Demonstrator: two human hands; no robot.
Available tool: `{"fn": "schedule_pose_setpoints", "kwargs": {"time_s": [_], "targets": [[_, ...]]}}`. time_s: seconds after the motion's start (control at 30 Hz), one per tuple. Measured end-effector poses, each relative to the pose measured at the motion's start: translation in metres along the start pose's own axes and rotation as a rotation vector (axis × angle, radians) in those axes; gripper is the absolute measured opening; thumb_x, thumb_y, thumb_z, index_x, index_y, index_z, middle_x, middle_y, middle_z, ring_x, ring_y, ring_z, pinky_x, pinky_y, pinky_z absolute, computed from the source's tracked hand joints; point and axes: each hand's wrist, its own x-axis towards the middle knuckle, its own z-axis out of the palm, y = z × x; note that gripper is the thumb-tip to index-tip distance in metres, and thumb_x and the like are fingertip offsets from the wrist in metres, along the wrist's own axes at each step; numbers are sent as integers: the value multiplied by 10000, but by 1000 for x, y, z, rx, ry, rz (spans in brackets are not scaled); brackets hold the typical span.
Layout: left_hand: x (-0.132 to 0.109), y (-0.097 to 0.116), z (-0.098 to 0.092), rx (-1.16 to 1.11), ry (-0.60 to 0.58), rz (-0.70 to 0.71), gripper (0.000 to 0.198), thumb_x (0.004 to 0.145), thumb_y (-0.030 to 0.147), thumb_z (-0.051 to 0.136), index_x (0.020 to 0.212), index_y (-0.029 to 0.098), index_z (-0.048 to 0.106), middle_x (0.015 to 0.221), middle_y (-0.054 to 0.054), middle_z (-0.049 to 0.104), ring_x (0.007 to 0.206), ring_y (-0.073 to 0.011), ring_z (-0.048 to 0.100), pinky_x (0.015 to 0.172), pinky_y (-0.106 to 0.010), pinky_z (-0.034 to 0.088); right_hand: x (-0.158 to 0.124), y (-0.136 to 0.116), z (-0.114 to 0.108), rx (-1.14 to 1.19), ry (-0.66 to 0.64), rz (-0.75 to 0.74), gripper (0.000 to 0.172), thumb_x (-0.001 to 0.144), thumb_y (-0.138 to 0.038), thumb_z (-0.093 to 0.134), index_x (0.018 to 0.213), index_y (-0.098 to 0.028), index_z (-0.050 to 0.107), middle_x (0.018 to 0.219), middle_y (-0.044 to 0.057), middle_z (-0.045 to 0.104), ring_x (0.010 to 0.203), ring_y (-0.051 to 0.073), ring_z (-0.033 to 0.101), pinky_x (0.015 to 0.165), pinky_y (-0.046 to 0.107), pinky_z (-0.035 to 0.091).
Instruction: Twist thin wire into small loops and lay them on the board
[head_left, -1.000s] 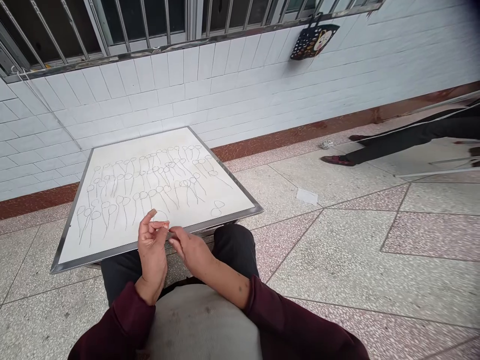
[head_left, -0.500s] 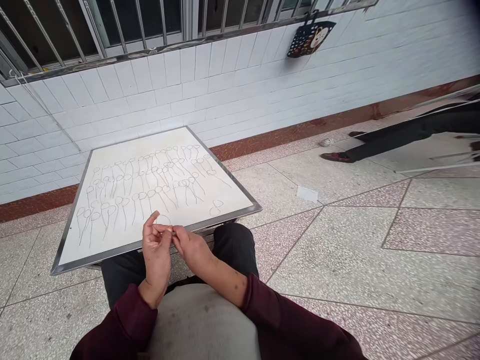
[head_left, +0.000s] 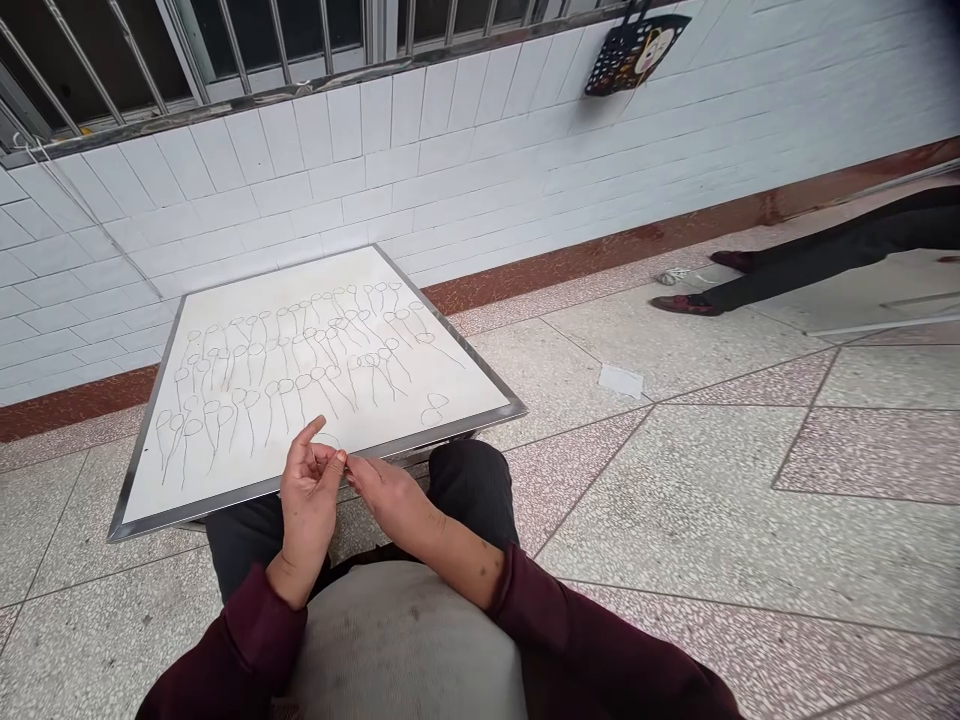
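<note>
My left hand (head_left: pixel 309 505) is closed in a pinch, thumb against index finger, with another finger raised. Its fingertips meet those of my right hand (head_left: pixel 394 503), which pinches at the same spot just over the near edge of a white board (head_left: pixel 405 430) with a metal rim. A thin wire loop (head_left: pixel 327 434) arcs up from between the fingers; the rest of it is hidden by them. On the board lie rows of thin looped wires (head_left: pixel 285 386) with long tails. A few tailless-looking loops (head_left: pixel 433 408) rest near its right corner.
The board sits over my knees (head_left: pixel 472 490), close to a white tiled wall (head_left: pixel 300 210). A dark patterned bag (head_left: pixel 634 55) hangs from the window bars. On the floor are a white card (head_left: pixel 621 380) and another person's outstretched legs (head_left: pixel 817 245).
Both hands stay pinched together at nearly the same place; the right hand has tilted slightly and its fingers look straighter. The view has shifted a little, and the other person's legs appear slightly moved.
</note>
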Motion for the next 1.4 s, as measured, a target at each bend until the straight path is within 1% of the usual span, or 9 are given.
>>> {"fn": "schedule_pose_setpoints", "kwargs": {"time_s": [0.17,0.43,0.63,0.8,0.87,0.97,1.07,1.23,1.4], "targets": [[1,-3,-4,22,-37,3,511,820,294,679,1310,243,542,776,21,550,737,-122,558,782,-273,505,-2,0,-6,100,-38,4,215,941,-75,422,1127,-157,492,808,29,628,708,153,596,623,256,486],[2,-3,-9,157,-112,-23,601,811,289,687,1380,246,496,719,26,584,711,-135,574,764,-281,492,-6,9,-3,228,-67,74,338,836,39,389,1050,-179,534,755,3,611,645,133,557,598,223,452],[3,-5,-11,175,-140,-37,600,837,311,657,1402,242,469,731,18,594,692,-136,553,708,-271,465,-8,11,-1,251,-82,90,328,806,58,410,975,-190,542,737,-14,587,631,125,540,596,213,429],[2,-3,-12,227,-174,-11,595,848,309,644,1413,261,463,699,31,550,661,-128,510,688,-259,452,-9,12,0,272,-107,103,310,789,64,432,924,-197,530,732,-27,574,622,117,532,585,206,406],[2,-3,-13,221,-196,2,601,867,314,621,1435,269,429,737,22,553,688,-131,518,715,-268,463,-9,13,0,297,-104,108,303,798,57,436,934,-197,528,729,-31,571,619,112,531,578,201,398],[2,-5,-14,196,-213,-1,595,896,344,582,1455,286,389,888,-17,585,798,-146,553,783,-291,479,-9,13,0,322,-96,103,282,821,40,434,945,-196,527,734,-29,571,606,102,525,562,191,383],[1,-8,-14,193,-187,-3,556,889,360,593,1420,293,446,990,-34,562,857,-147,550,822,-294,479,-9,13,1,322,-103,115,252,828,31,436,901,-195,518,729,-27,575,609,102,527,570,192,385],[1,-9,-13,135,-178,-38,585,867,332,629,1419,275,445,869,-8,567,832,-144,551,822,-292,472,-8,13,1,349,-103,112,271,824,22,428,950,-200,518,741,-25,578,612,107,529,567,195,394],[2,-7,-12,135,-144,-84,592,837,315,664,1392,236,474,760,22,563,741,-127,532,765,-268,460,-7,11,-1,344,-115,113,240,844,10,408,905,-200,505,740,-19,578,607,110,532,568,203,402]]}}
